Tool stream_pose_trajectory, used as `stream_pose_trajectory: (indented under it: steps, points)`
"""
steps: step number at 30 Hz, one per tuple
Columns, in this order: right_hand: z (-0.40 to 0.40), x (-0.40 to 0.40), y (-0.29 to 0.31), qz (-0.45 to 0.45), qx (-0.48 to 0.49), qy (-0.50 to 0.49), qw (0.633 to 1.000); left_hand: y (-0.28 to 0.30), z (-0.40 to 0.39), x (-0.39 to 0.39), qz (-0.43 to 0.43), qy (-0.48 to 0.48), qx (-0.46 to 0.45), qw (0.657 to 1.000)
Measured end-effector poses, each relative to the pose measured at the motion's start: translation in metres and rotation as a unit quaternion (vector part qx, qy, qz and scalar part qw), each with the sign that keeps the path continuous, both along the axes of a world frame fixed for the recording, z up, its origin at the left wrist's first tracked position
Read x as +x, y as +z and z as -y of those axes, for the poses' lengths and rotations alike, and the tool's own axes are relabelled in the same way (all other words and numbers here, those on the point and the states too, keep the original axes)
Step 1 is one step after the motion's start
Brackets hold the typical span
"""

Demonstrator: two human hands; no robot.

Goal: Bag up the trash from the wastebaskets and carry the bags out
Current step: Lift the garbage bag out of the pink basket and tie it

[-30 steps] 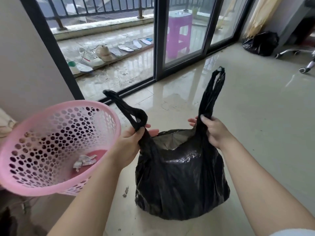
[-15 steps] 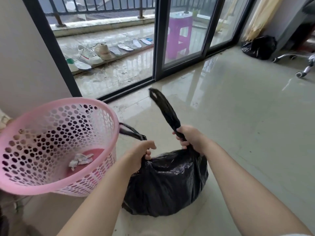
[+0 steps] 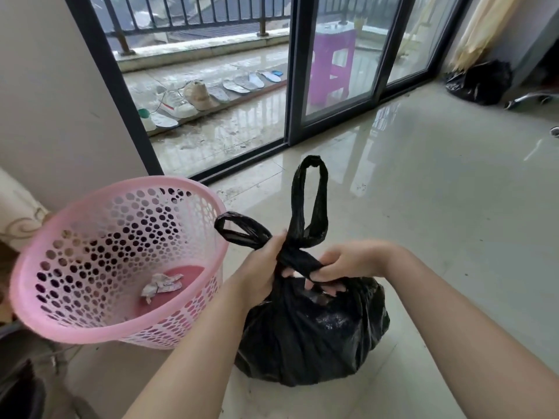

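A full black trash bag sits on the tiled floor in front of me. Its two handle loops cross above the mouth; one loop stands upright, the other points left. My left hand grips the crossed handles at the bag's neck. My right hand has its fingers curled round the twisted handle strand just right of the crossing. A pink perforated wastebasket stands tilted at the left, touching the bag's side, with a crumpled scrap of paper on its bottom.
A second black bag lies at the far right by a curtain and chair legs. Sliding glass doors stand ahead, one side open onto a wet balcony with shoes and a purple stool. A wall is at the left.
My hands have come together over the bag's mouth. The handles, held apart a second ago, are now crossed and wound round each other at the neck, and the bag's mouth has closed.
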State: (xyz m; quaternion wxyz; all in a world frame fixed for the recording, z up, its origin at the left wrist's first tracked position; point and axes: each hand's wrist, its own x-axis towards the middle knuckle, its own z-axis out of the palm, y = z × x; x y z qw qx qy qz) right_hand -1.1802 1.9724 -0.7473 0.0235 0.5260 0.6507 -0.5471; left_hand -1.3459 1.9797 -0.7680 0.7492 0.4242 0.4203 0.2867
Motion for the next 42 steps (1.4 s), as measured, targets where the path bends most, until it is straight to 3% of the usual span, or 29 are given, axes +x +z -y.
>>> stream_pose_trajectory:
  steps: [3, 5, 7, 9, 12, 15, 19, 23, 28, 31, 34, 37, 39, 40, 42]
  points:
    - [0.005, 0.018, -0.004, -0.048, -0.097, -0.012, 0.994, 0.004, 0.006, -0.006, -0.01, -0.117, -0.014, 0.993]
    - [0.008, 0.026, -0.009, -0.06, -0.096, -0.061, 0.992, 0.002, 0.008, -0.009, -0.094, -0.241, 0.044, 0.965]
    - [0.007, 0.03, -0.012, -0.078, -0.074, -0.119, 0.987, -0.001, 0.008, -0.009, -0.178, -0.299, 0.134, 0.928]
    - [0.004, 0.028, -0.01, -0.108, -0.065, -0.149, 0.981, -0.005, 0.006, -0.007, -0.226, -0.264, 0.197, 0.917]
    - [0.002, 0.025, -0.005, -0.151, -0.06, -0.182, 0.97, -0.012, 0.001, -0.001, -0.199, -0.118, 0.229, 0.946]
    - [0.003, 0.024, 0.0, -0.163, -0.085, -0.17, 0.968, -0.015, -0.004, 0.002, -0.147, 0.031, 0.201, 0.968]
    - [0.001, 0.023, 0.004, -0.196, -0.099, -0.196, 0.956, -0.011, -0.007, 0.008, -0.046, 0.14, 0.143, 0.979]
    - [-0.004, 0.022, 0.001, -0.167, -0.074, -0.273, 0.944, -0.007, 0.001, 0.008, -0.035, 0.128, 0.252, 0.959]
    - [-0.004, 0.024, -0.012, -0.231, -0.051, -0.308, 0.921, -0.005, -0.003, 0.007, 0.127, 0.085, 0.099, 0.983]
    - [-0.004, 0.023, -0.012, -0.376, -0.061, -0.37, 0.847, -0.004, 0.002, 0.008, 0.133, 0.052, 0.051, 0.988]
    - [-0.006, 0.017, -0.008, -0.461, -0.021, -0.431, 0.776, -0.009, 0.003, 0.008, 0.131, 0.013, 0.039, 0.99]
    - [-0.011, 0.005, -0.001, -0.587, -0.006, -0.497, 0.639, -0.007, 0.004, 0.011, 0.204, 0.033, 0.022, 0.978]
    - [-0.017, -0.001, 0.007, -0.634, -0.003, -0.519, 0.573, -0.002, 0.001, 0.015, 0.29, 0.136, 0.01, 0.947]
    - [-0.019, -0.003, 0.013, -0.627, 0.0, -0.526, 0.575, 0.001, -0.001, 0.017, 0.326, 0.191, 0.006, 0.926]
    - [-0.02, -0.001, 0.019, -0.575, 0.024, -0.501, 0.646, 0.005, -0.002, 0.017, 0.363, 0.249, 0.002, 0.898]
